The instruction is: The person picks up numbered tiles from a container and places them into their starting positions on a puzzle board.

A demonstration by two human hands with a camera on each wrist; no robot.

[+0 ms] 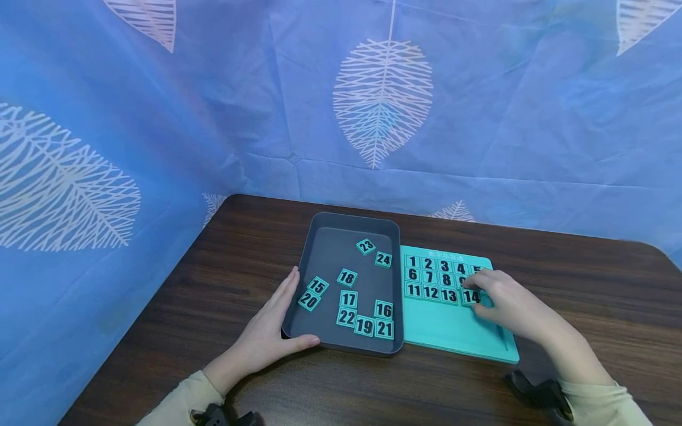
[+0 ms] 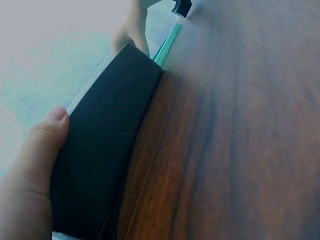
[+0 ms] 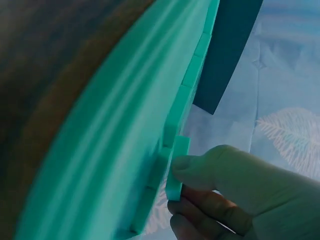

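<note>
Head view: left hand [image 1: 266, 325] lay at the near-left corner of the dark tray [image 1: 325, 236], fingers straight along the left side, thumb spread out along the near edge; open, touching the tray, not gripping. Right hand [image 1: 506, 302] was over the green board [image 1: 453, 331], pinching tile 14 [image 1: 471, 296] just right of 13 in the third row. Board sat directly right of the tray, both on the brown wooden surface [image 1: 250, 236]. Placed tiles [image 1: 429, 277] ran in rows from 1; 5 and 9 were partly covered by the right hand. Loose in the tray: tile 23 [image 1: 365, 246] and tile 24 [image 1: 383, 259] toward the far end, tile 18 [image 1: 347, 277] mid, tile 15 [image 1: 317, 286] and tile 20 [image 1: 309, 300] at left, tile 17 [image 1: 348, 299] above tile 22 [image 1: 346, 317], then tile 19 [image 1: 364, 326] and tile 21 [image 1: 384, 329], with tile 16 [image 1: 383, 309] above 21. Blue leaf-print cloth [image 1: 298, 89] hung behind.

Left wrist view: thumb rested at the tray's rim; fingers hidden. A strip of board showed past the tray's far corner.

Right wrist view: thumb and fingers nearly closed, tile between them, tilted against its neighbours; number not visible here.
</note>
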